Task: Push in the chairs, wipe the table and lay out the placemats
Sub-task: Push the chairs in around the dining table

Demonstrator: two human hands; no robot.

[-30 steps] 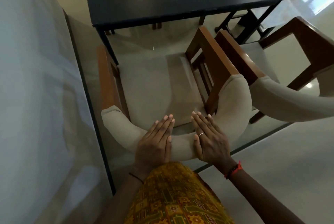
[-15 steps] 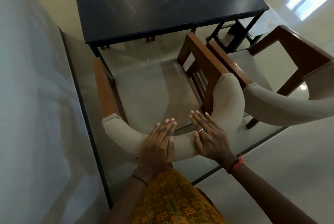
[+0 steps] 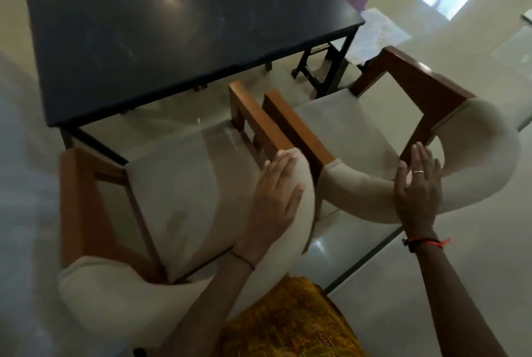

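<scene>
Plainly, the left hand (image 3: 273, 201) lay flat on the left chair's (image 3: 178, 189) padded back, and the right hand (image 3: 417, 195), fingers straight, on the right chair's (image 3: 345, 126). Both seats faced the dark table (image 3: 172, 34) straight ahead, neither seemingly tucked under.

Table (image 3: 172, 34): dark, smooth, faintly glossy top (fine scuffs show). Chair at 7 o'clock (image 3: 178, 189) and chair at 3 o'clock (image 3: 345, 126): matt beige cloth, smooth wood arms. Floor (image 3: 431, 284): glossy tile.
</scene>
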